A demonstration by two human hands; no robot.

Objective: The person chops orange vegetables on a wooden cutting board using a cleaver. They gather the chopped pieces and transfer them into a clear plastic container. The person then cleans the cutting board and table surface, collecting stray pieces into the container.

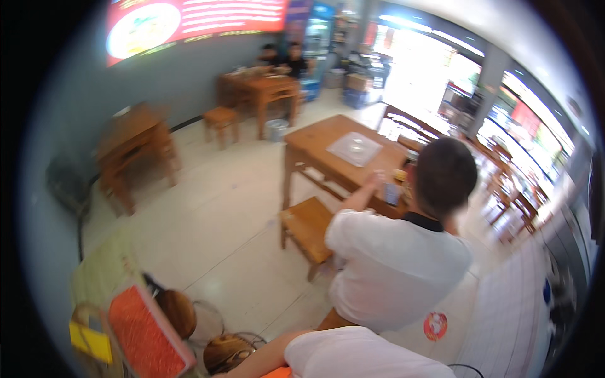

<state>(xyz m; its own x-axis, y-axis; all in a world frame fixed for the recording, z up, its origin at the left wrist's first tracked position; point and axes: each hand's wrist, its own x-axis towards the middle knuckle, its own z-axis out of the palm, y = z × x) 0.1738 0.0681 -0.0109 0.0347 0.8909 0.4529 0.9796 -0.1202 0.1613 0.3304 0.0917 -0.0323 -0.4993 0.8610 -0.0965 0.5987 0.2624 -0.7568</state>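
Note:
Neither of my hands is in view; at the bottom edge, a forearm [269, 347] and a white sleeve [326, 345] show, and whose they are I cannot tell. Before me a person in a white shirt [397, 264] sits with their back to me at a wooden table [316, 132]. That person's hand is beside a phone [391, 193]. On the table lies a clear plastic sheet [354, 149] with a small pale object on it. At the lower left is a tray of shredded orange-red food [144, 330], its exact kind unclear.
Round wooden stools [229, 354] stand by the tray, with a yellow object [90, 341] to its left. A wooden bench [309, 227] is beside the table. Another table [137, 125] stands by the left wall. Two people sit at a far table [264, 82], near a stool [220, 115] and a bin [277, 130].

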